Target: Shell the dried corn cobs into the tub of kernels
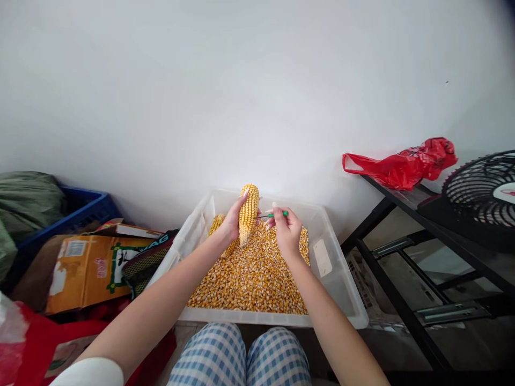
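My left hand point(233, 219) is closed around a yellow corn cob point(249, 212), held nearly upright with its paler end down. In my right hand point(287, 230) is a screwdriver point(285, 213) with a green handle. Its thin metal shaft points left at the cob's side; whether the tip touches the kernels I cannot tell. Below both hands, loose corn kernels point(253, 281) fill much of a translucent plastic bin point(341, 292). Behind my left hand, more corn on the cob point(216, 224) lies partly hidden against the bin's left side.
A black metal rack point(386, 241) stands at the right, bearing a red plastic bag point(414, 163) and a black fan point(483, 187). On the left are an orange cardboard box point(86, 273), a blue crate point(90, 206) and a red bag point(36, 338). A white wall point(241, 96) rises behind the bin.
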Tool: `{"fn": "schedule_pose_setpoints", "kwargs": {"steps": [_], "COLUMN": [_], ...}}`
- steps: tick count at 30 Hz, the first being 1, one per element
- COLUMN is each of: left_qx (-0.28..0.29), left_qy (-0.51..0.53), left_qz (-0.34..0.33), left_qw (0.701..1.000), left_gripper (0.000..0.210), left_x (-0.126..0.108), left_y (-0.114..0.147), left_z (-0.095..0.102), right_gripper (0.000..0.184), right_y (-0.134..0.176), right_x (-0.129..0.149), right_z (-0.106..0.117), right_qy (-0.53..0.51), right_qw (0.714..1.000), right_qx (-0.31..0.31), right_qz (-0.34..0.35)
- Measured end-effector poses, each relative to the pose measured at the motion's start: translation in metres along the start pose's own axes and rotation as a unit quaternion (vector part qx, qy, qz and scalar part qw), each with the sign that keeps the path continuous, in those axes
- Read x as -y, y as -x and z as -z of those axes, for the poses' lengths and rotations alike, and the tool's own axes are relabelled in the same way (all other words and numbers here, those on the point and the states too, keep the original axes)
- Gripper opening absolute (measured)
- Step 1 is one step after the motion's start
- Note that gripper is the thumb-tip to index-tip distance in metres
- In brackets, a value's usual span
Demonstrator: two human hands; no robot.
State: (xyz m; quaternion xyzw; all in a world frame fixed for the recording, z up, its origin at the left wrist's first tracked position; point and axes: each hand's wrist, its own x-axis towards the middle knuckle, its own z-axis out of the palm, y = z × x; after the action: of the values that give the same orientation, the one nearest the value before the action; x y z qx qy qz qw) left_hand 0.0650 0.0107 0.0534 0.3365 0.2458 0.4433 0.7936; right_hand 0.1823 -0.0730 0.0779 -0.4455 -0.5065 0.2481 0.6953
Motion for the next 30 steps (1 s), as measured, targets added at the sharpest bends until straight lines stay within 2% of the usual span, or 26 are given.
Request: {"fn": "schedule_pose_setpoints", "kwargs": {"steps": [4, 9, 14, 18, 23, 30], "left_qx": [-0.013, 0.031, 0.044, 0.060, 0.062, 0.038], "left_qy": [-0.004, -0.002, 0.006, 0.013, 0.018, 0.010], "left_qz": [0.031, 0.031, 0.027, 0.007, -0.001, 0.011], "left_qw": [0.999, 0.999, 0.999, 0.998, 0.998, 0.999], "left_gripper": [0.044, 0.044, 0.041, 0.042, 0.043, 0.041], "left_x": [0.004, 0.006, 0.003, 0.002, 0.002, 0.000], "left_y": [0.001, -0.002, 0.002, 0.004, 0.003, 0.004], "left_z": [-0.003, -0.003, -0.007, -0.008, -0.009, -0.011], "right_gripper": [0.028, 0.022, 0.024, 0.021, 0.017, 0.016], "right_y": [0.004, 0.005, 0.007, 0.010, 0.011, 0.011], "right_x": [0.000, -0.003, -0.007, -0.006, -0.006, -0.010], "right_z": [0.000, 0.001, 0.004, 0.005, 0.005, 0.007], "right_qy": [-0.020, 0.013, 0.056, 0.088, 0.105, 0.131], "right_qw": [0.999, 0.998, 0.993, 0.989, 0.985, 0.979], "right_qx": [-0.047, -0.035, -0.050, -0.014, -0.008, -0.020], "right_qz": [0.010, 0.048, 0.090, 0.116, 0.140, 0.156]}}
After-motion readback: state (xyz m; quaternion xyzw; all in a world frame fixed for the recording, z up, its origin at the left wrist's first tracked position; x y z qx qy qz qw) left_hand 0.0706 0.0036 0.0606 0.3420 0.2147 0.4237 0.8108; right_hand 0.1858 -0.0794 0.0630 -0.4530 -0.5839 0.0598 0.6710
